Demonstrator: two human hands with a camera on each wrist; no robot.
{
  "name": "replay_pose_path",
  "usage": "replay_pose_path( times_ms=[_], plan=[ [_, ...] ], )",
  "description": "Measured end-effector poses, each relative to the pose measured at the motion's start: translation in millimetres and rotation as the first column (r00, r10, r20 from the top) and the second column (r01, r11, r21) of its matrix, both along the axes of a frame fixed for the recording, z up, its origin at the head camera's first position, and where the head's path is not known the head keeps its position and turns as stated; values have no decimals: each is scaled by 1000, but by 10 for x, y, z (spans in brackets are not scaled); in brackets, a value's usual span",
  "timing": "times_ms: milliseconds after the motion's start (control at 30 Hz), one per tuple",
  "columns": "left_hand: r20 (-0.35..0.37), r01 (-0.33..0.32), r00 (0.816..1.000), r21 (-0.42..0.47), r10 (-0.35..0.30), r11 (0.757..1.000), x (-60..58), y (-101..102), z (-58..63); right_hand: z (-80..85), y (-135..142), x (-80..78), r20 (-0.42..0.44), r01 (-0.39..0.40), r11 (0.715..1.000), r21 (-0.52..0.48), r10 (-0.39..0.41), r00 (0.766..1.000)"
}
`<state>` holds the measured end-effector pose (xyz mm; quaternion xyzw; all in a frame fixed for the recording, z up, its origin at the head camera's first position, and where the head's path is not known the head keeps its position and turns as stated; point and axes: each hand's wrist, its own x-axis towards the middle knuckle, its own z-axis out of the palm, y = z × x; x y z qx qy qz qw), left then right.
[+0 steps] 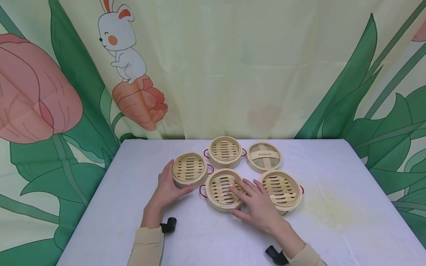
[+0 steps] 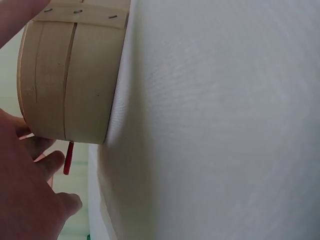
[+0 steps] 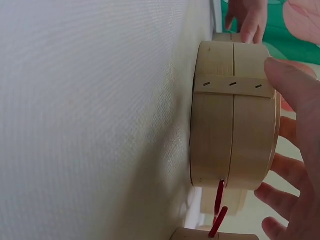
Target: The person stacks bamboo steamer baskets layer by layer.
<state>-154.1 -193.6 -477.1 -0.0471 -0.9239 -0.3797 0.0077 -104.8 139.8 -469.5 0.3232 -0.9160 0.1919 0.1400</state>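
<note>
Fingers of the right hand [image 1: 257, 207] lie flat over the front steamer [image 1: 222, 189]; left hand [image 1: 168, 186] cups its left neighbour [image 1: 189, 169].

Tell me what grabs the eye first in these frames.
A cluster of small bamboo steamer baskets on the white table: the left hand curls round the left basket, while the right hand rests with spread fingers on the middle front basket. A slatted lid lies at the back right. Behind hangs a curtain with a cartoon rabbit.
</note>
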Motion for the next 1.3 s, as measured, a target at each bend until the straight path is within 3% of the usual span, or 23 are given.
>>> replay_pose_path(
  times_ms=[267, 567, 967, 1300],
  plan=[
    [16, 1, 1000, 13, -1, 1000, -19, -23, 7, -4, -9, 9, 20, 4, 1000, -5, -3, 1000],
    [32, -16, 999, 60, 15, 998, -71, -41, -5, -18, 4, 0, 30, -36, 991, -127, 40, 999],
    [22, -22, 1000, 71, 20, 997, -95, -45, -7, -31, 7, 9, 72, -54, 979, -196, 69, 995],
    [34, -29, 999, 98, 26, 995, -103, -58, -43, -107, -10, 29, 12, -121, 947, -299, 130, 991]
  ],
)
